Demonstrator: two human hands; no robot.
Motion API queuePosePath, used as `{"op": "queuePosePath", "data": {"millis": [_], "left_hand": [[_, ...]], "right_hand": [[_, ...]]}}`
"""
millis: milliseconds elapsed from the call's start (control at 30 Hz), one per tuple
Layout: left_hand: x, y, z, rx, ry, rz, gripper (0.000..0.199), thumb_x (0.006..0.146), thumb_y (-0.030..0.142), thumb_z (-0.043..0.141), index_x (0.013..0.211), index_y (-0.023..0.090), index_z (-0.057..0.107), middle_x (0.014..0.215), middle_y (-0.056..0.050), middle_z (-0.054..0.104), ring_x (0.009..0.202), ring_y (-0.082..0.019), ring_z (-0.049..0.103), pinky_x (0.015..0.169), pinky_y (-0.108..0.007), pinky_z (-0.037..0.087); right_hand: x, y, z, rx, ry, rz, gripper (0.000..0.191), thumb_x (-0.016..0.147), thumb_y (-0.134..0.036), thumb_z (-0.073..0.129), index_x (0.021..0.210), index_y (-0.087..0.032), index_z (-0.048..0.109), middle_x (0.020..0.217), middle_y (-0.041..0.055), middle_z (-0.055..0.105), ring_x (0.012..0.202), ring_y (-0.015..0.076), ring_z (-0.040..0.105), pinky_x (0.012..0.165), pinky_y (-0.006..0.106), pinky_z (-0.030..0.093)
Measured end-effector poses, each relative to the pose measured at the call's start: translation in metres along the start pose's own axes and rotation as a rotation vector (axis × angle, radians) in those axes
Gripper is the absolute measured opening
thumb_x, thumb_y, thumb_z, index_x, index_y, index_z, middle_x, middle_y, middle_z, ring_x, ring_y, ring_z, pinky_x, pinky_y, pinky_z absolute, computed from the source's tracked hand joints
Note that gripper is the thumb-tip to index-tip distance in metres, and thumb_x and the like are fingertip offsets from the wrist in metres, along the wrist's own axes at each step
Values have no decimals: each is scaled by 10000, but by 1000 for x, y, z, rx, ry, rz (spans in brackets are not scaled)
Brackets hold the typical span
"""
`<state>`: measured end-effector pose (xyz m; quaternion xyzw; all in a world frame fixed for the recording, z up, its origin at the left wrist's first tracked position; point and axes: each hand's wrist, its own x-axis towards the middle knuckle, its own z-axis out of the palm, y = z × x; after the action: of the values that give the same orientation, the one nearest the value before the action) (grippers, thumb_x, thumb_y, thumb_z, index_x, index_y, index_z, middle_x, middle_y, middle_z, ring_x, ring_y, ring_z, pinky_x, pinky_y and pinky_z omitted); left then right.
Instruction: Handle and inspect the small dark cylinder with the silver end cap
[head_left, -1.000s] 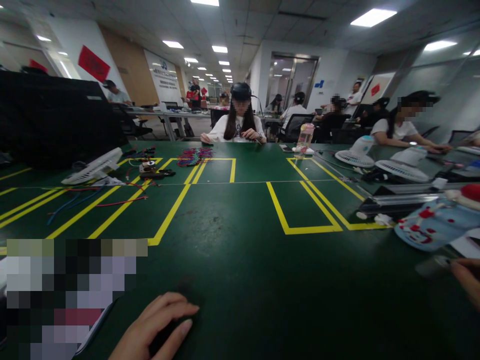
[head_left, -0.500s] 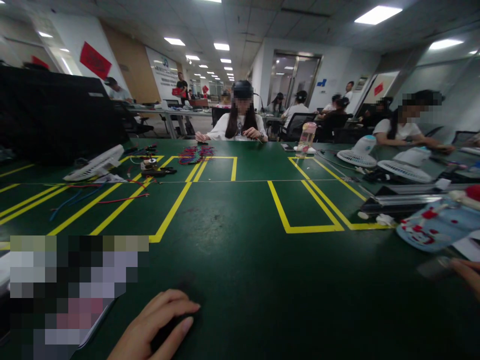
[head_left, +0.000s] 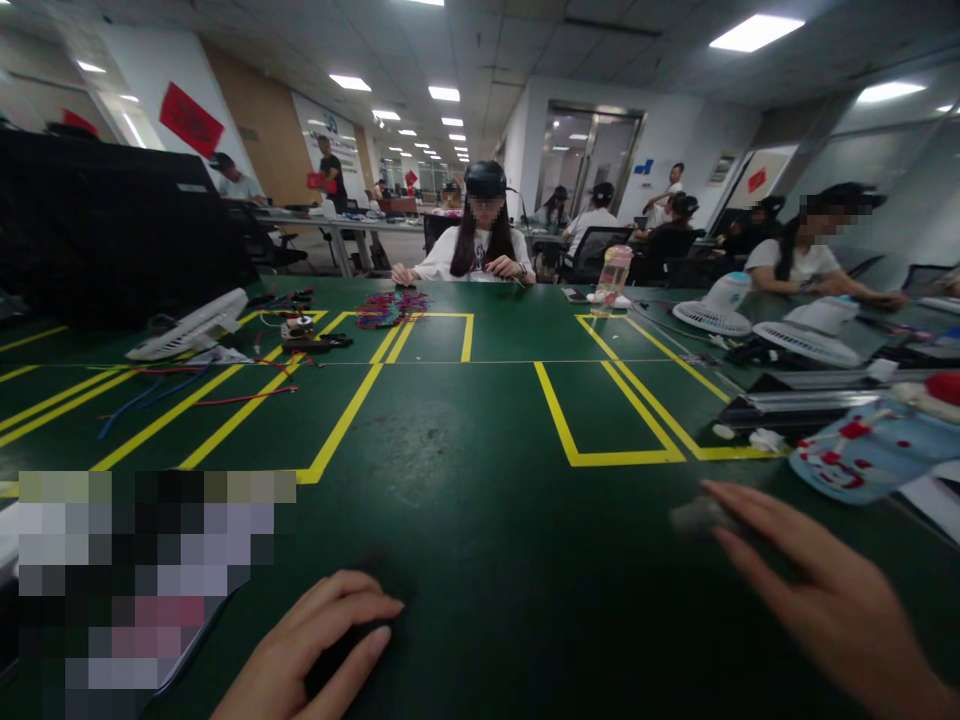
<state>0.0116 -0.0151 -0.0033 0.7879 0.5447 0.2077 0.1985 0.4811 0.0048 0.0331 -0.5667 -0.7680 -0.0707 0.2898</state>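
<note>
My left hand [head_left: 319, 640] rests on the green table [head_left: 480, 560] near its front edge, its fingers bent and slightly apart with nothing seen in them. On the right, my right hand [head_left: 817, 590] is over the table, gripping a small grey object [head_left: 697, 518] between thumb and fingertips. Motion smears that object, so its kind cannot be told. A light blue pouch [head_left: 855, 455] with red and white figures lies beyond my right hand.
At the left are a white fan part [head_left: 191, 325], loose red and blue wires [head_left: 240, 400] and a pixelated area. White fans [head_left: 806, 340] and dark metal strips [head_left: 810, 400] lie at the right. A person [head_left: 480, 245] sits opposite, near a wire bundle [head_left: 390, 308] and a bottle [head_left: 613, 275].
My right hand has come in from the right edge, carrying the small grey object left over the table. My left hand has barely moved. A person far back has shifted left.
</note>
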Motion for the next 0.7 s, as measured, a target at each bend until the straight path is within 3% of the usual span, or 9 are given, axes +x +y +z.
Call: {"op": "queuePosePath", "data": {"millis": [100,200,333,433,567,700], "left_hand": [[3,1,3,27,-20,11,261,891,324,549,1140,333,628,1170,-22,636,1096,-213,615,934,-321,515],[7,3,6,49,-27,28,253,896,337,543,1136,332,624,1136,-20,646,1080,-216,616,933,-329,515],[14,20,5,25,-14,17,221,906,329,529,1108,321,620,1097,-19,654,1047,-213,622,915,-337,520],[28,54,5,-42,10,42,258,916,308,521,1170,322,565,1141,-18,633,1058,-209,599,916,-358,507],[58,101,7,-117,33,163,233,880,223,574,1098,303,593,1066,-5,654,986,-217,592,878,-389,484],[77,113,8,-166,69,188,179,896,136,527,869,261,653,930,3,657,873,-190,595,794,-345,478]], "right_hand": [[27,-87,27,234,-272,-222,447,896,-248,498,1334,-301,430,1329,-19,462,1164,96,498,978,205,465],[41,-136,52,469,-428,-283,429,887,-191,473,1303,-293,461,1320,-24,463,1189,81,466,1014,194,431],[36,-144,76,647,-446,-140,582,829,-173,538,1359,-312,341,1298,-18,477,1166,89,477,1032,249,417],[27,-137,88,750,-446,51,739,759,-221,662,1365,-284,243,1264,3,504,1122,101,511,1025,280,420],[28,-137,89,809,-484,116,517,752,-225,677,1195,-239,411,1101,-8,578,998,99,560,897,247,470],[35,-141,83,790,-502,102,407,744,-208,669,1114,-229,501,1068,-7,574,947,104,556,840,239,468]]}}
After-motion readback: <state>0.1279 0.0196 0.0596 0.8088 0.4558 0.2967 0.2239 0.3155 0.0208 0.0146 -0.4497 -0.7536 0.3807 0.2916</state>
